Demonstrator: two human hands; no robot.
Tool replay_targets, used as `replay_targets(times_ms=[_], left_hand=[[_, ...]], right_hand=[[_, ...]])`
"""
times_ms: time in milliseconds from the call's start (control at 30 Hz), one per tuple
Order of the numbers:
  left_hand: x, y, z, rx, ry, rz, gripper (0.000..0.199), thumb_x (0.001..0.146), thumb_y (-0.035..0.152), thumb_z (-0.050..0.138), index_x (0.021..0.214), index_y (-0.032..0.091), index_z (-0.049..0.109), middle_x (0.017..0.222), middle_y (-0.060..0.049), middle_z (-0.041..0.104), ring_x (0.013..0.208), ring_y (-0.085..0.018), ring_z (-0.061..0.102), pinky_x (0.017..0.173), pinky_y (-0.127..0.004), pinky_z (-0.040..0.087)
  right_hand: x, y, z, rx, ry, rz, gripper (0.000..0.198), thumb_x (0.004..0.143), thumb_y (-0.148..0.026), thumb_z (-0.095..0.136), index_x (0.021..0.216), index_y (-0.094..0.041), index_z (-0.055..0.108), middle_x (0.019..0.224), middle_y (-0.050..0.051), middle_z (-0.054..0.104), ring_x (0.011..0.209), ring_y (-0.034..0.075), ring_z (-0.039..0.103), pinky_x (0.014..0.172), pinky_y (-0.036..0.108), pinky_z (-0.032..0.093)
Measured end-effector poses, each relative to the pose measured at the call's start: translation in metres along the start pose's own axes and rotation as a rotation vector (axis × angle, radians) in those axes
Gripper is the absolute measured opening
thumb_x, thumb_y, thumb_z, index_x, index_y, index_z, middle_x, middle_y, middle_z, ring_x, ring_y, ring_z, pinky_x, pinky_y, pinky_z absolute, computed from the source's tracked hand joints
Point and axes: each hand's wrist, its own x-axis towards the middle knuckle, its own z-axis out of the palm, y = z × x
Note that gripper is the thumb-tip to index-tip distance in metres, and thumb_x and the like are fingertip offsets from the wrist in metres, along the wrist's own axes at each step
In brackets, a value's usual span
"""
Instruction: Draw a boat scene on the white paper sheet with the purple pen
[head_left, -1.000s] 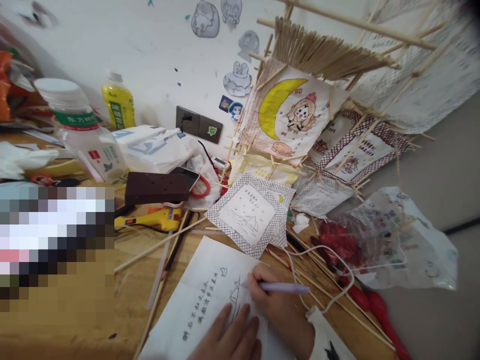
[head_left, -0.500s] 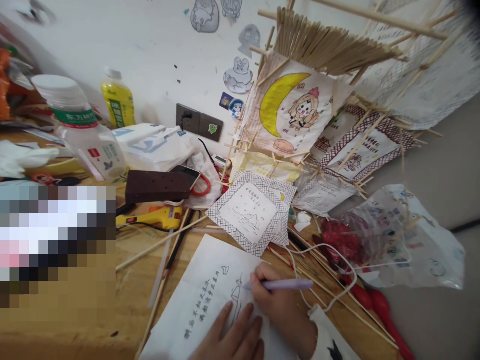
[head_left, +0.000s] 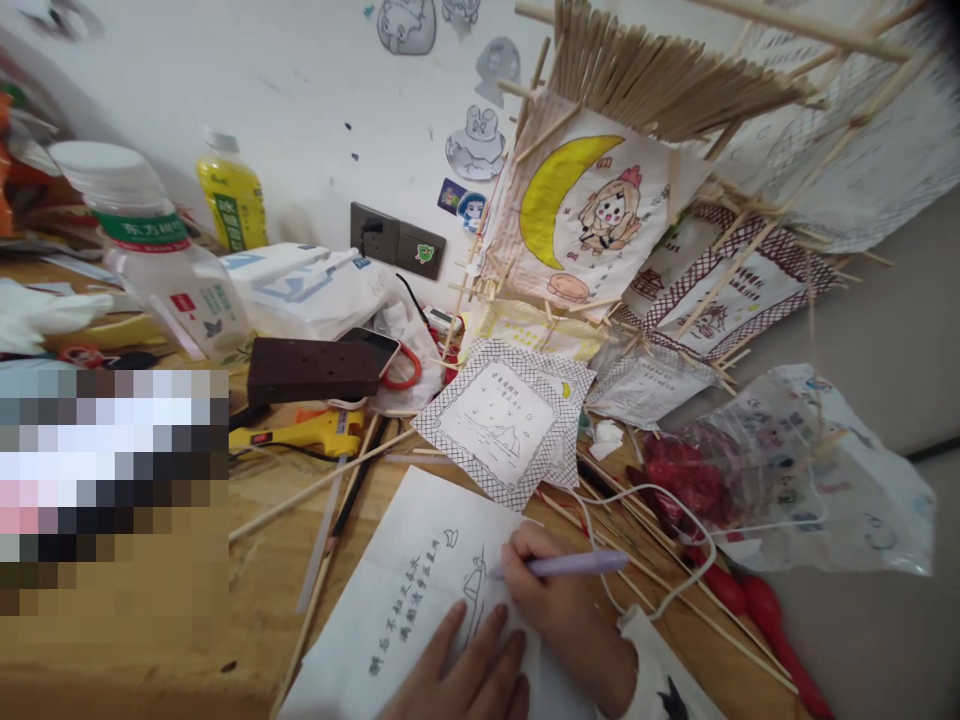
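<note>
On the messy wooden surface [head_left: 262, 590], the right hand [head_left: 551, 600] pinches a light purple pen [head_left: 566, 565] while the left hand [head_left: 465, 675], fingers spread, presses flat the thin, floppy white drawing paper [head_left: 397, 600] under it.

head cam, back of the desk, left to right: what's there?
Clear bottle with green label → yellow drink bottle → white plastic bag → wall socket → moon-and-girl drawing → clear printed bag with red items.
</note>
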Motion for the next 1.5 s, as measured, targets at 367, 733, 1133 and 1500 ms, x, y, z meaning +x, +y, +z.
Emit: replay_targets(times_ms=[367,733,1133,1500], left_hand=[[-0.022,0.019,0.044,0.015,0.136,-0.067,0.016,0.09,0.024,0.05,0.091,0.027,0.066,0.109,-0.001,0.068,0.114,-0.027,0.053,0.107,-0.05,0.02],[-0.021,0.017,0.044,0.008,0.172,-0.067,0.017,0.091,0.023,0.048,0.091,0.026,0.064,0.107,0.0,0.069,0.112,-0.025,0.054,0.108,-0.048,0.02],[0.035,-0.058,-0.051,-0.317,-0.216,0.083,0.026,0.086,0.015,0.048,0.109,0.019,0.06,0.114,-0.007,0.065,0.11,-0.022,0.055,0.1,-0.034,0.038],[0.032,-0.103,-0.043,-0.132,-0.313,-0.725,0.042,0.072,0.043,0.066,0.103,0.016,0.065,0.108,-0.014,0.062,0.104,-0.031,0.054,0.092,-0.042,0.04]], right_hand=[[0.0,-0.002,-0.001,0.09,-0.055,-0.019,0.027,0.084,-0.021,0.042,0.059,-0.018,0.034,0.053,-0.004,0.038,0.051,0.01,0.037,0.05,0.022,0.025],[0.0,-0.006,-0.002,0.13,-0.054,-0.041,0.029,0.083,-0.02,0.046,0.057,-0.017,0.036,0.052,-0.005,0.04,0.049,0.009,0.038,0.048,0.021,0.026],[0.016,-0.005,-0.056,0.122,0.071,-0.101,0.02,0.09,-0.022,0.043,0.092,-0.018,0.063,0.092,0.005,0.064,0.088,0.018,0.058,0.08,0.027,0.043],[0.018,0.013,-0.035,0.279,0.095,-0.169,0.013,0.071,-0.015,0.052,0.078,-0.016,0.063,0.081,0.006,0.061,0.078,0.021,0.056,0.069,0.028,0.042]])
